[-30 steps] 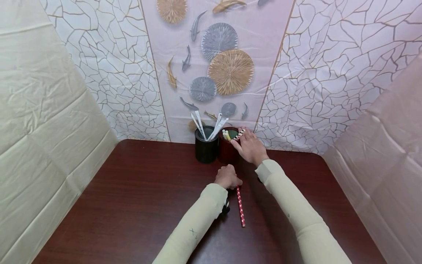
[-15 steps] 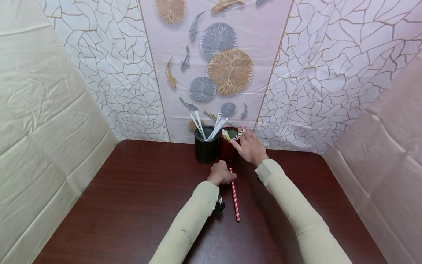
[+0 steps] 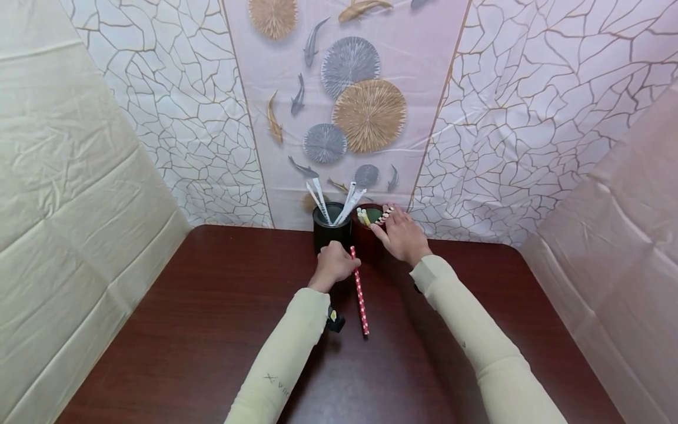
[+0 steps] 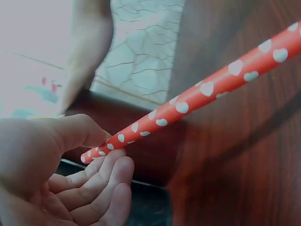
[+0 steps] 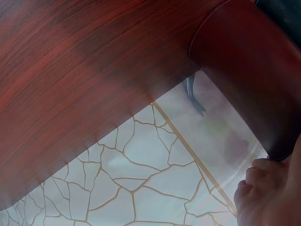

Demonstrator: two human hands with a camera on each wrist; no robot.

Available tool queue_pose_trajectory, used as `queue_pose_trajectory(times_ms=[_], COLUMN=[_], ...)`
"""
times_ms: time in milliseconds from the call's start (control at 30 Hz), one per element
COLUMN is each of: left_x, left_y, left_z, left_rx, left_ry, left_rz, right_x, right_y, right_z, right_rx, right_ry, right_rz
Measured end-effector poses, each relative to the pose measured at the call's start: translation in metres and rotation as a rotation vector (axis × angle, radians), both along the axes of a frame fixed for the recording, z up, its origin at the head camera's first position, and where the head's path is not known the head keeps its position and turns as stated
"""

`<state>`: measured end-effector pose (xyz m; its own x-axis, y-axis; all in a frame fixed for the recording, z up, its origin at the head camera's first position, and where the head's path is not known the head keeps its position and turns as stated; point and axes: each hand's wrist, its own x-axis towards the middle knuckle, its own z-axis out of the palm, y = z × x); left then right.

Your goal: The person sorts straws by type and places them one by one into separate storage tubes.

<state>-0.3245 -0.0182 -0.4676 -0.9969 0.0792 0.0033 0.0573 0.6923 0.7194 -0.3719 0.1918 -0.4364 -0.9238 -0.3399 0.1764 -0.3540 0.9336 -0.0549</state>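
A red paper straw with white hearts (image 3: 360,297) is pinched near its far end by my left hand (image 3: 335,262), just in front of the black cup (image 3: 321,231). In the left wrist view, thumb and fingertips meet on the straw (image 4: 207,89), while the other fingers curl loosely below. My right hand (image 3: 405,237) grips the rim of the dark red cup (image 3: 365,242) from its right side. A striped straw (image 3: 382,217) leans in that cup beside the thumb, with pale yellow straws (image 3: 363,217) at the left. In the right wrist view, curled fingers touch the red cup's rim (image 5: 282,157).
White paper-wrapped sticks (image 3: 349,203) stand in the black cup, which is close beside the red one. Both cups are near the back edge of the dark wood table (image 3: 212,318). A patterned backdrop (image 3: 185,118) hangs behind, with cloth walls at the sides.
My left hand has moved forward and left, carrying the heart-patterned straw from in front of the red cup toward the black cup. The right hand has stayed on the red cup.
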Motion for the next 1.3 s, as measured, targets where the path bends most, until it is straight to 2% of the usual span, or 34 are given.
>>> queue_pose_trajectory(times_ms=[33, 167, 267, 433, 567, 767, 967, 1167, 1300], left_x=[0.006, 0.013, 0.013, 0.008, 0.004, 0.0, -0.003, -0.003, -0.006], left_y=[-0.003, -0.014, -0.021, -0.032, -0.039, -0.043, -0.045, -0.039, -0.034], left_z=[0.009, 0.024, 0.031, 0.042, 0.055, 0.087, 0.123, 0.161, 0.183], left_rx=[0.018, 0.006, 0.005, 0.03, 0.034, 0.045, 0.042, 0.055, 0.07], left_ry=[0.013, 0.114, 0.173, 0.229, 0.286, 0.356, 0.465, 0.578, 0.62], left_rz=[0.0, 0.013, 0.016, 0.01, 0.018, 0.02, 0.008, 0.002, -0.001], right_x=[0.0, 0.0, 0.001, 0.0, 0.0, 0.0, -0.001, -0.001, -0.001], right_y=[0.0, 0.0, 0.0, 0.001, 0.001, 0.0, -0.001, 0.0, 0.001], right_z=[0.0, 0.0, 0.001, 0.0, -0.001, 0.0, 0.0, 0.0, -0.001], right_rx=[-0.002, -0.002, -0.003, -0.004, -0.003, -0.005, -0.003, -0.017, -0.04], right_ry=[0.003, 0.005, -0.002, 0.001, 0.012, 0.034, 0.035, 0.018, 0.013], right_rz=[0.0, 0.002, 0.002, 0.006, 0.012, 0.015, 0.017, 0.016, 0.021])
